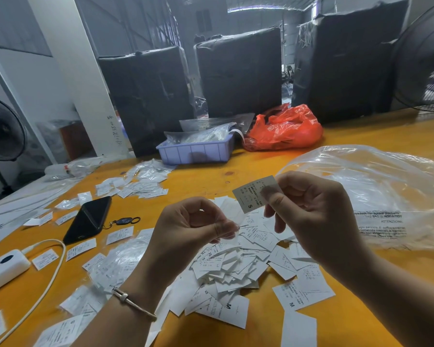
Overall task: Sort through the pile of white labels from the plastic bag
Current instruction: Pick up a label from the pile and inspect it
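Above the near middle of the tabletop (261,164), a single white label (251,194) marked S is pinched between thumb and fingers of the right hand (311,209) and tilted toward the camera, presumably so that its size letter can be read. The left hand (191,226) is held just beside it with fingers curled and tips pinched together; something thin may be held there, but it cannot be made out.

Directly beneath both hands the pile of white labels (241,261) is heaped, with letters such as S, M and XL showing on several. The clear plastic bag (376,194) is seen lying slack and crumpled toward the right edge, apparently emptied. Smaller groups of labels (140,181) are spread toward the left and far side, which suggests separate sets by size. A phone (89,219) and a white power bank (3,269) with its cable are placed near the left edge, clear of the pile.
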Demonstrator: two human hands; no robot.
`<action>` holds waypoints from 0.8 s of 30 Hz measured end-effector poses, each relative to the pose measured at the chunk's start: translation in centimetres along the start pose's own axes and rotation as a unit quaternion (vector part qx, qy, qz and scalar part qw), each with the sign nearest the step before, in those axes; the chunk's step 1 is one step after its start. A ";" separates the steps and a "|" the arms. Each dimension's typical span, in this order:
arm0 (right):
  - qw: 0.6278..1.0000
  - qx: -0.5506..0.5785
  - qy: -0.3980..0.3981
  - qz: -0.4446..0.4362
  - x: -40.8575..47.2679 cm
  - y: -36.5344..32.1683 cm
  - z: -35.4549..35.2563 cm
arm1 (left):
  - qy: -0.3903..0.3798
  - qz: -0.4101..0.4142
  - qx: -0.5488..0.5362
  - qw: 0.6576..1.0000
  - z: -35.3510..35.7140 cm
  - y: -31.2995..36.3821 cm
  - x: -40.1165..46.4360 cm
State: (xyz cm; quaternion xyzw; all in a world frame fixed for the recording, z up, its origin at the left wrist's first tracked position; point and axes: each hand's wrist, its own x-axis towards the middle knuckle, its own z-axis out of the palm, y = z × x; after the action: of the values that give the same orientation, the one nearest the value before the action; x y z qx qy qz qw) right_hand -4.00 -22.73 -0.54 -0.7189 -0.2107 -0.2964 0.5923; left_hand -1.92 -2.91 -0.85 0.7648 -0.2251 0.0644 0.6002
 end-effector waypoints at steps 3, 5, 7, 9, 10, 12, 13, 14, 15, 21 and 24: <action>1.000 -0.010 0.009 -0.001 0.1 0.1 0.0 | 0.003 0.002 0.001 1.000 0.0 0.0 0.0; 1.000 -0.011 0.015 0.001 0.1 0.1 0.0 | 0.003 0.003 0.003 1.000 0.1 0.0 0.0; 1.000 -0.004 0.015 0.003 0.1 0.1 0.0 | 0.004 0.004 0.003 1.000 0.1 0.0 -0.1; 1.000 0.005 0.016 0.008 0.1 0.1 0.0 | 0.008 0.006 0.002 1.000 0.1 0.0 0.0; 1.000 0.009 0.019 0.010 0.1 0.1 0.0 | 0.011 0.007 0.002 1.000 0.1 0.0 0.0; 0.999 0.024 0.026 0.014 0.1 0.1 -0.1 | 0.020 0.009 -0.002 1.000 0.2 0.0 0.0; 0.999 0.031 0.028 0.013 0.1 0.0 -0.1 | 0.024 0.009 -0.004 1.000 0.2 0.1 0.0; 0.999 0.036 0.027 0.010 0.1 0.0 -0.1 | 0.027 0.010 -0.005 1.000 0.2 0.1 0.0; 0.999 0.039 0.025 0.008 0.0 -0.1 -0.1 | 0.030 0.012 -0.005 0.999 0.2 0.1 0.0; 1.000 0.031 0.000 0.001 -0.2 -0.3 0.2 | 0.029 0.012 -0.001 1.000 0.2 0.2 0.0; 1.000 0.029 0.001 -0.001 -0.2 -0.3 0.1 | 0.026 0.011 0.001 1.000 0.2 0.1 -0.1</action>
State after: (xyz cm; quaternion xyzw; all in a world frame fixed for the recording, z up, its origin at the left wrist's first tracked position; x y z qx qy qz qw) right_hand -4.31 -22.57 -0.47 -0.7009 -0.2198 -0.2912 0.6129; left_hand -2.05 -3.14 -0.88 0.7609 -0.2175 0.0908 0.6046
